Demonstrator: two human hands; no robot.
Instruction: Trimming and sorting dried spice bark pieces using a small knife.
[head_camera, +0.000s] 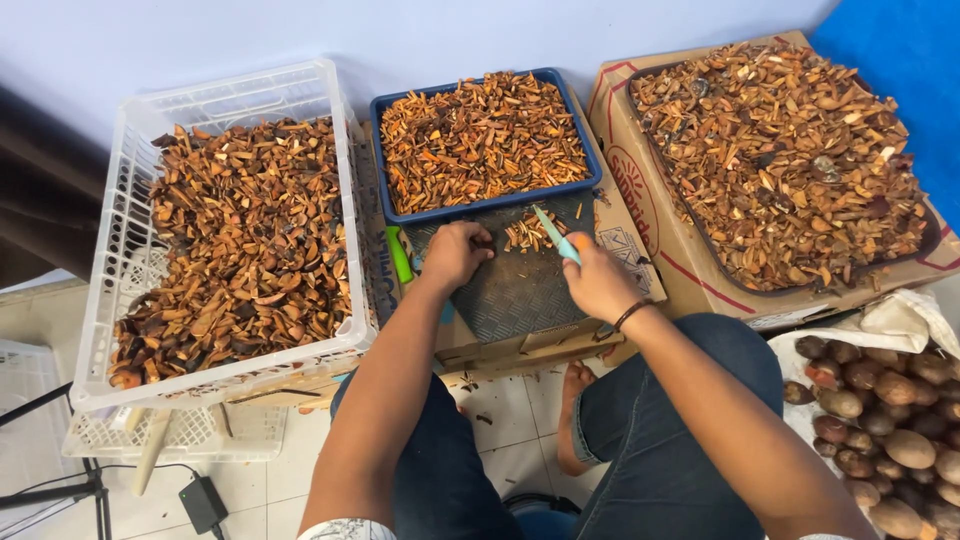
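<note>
left hand pinching a nut piece | right hand gripping knife | three containers heaped with slices — sack of whole nuts left

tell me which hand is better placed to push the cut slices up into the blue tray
Left, probably. The left hand rests on the dark mat beside the cut slices, just below the blue tray, while the right hand has its grip on the knife.

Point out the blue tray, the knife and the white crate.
blue tray (590, 170): head view, on its right rim.
knife (553, 233): head view, on the light green blade above the right hand (598, 282).
white crate (110, 230): head view, on its left lattice wall.
</note>
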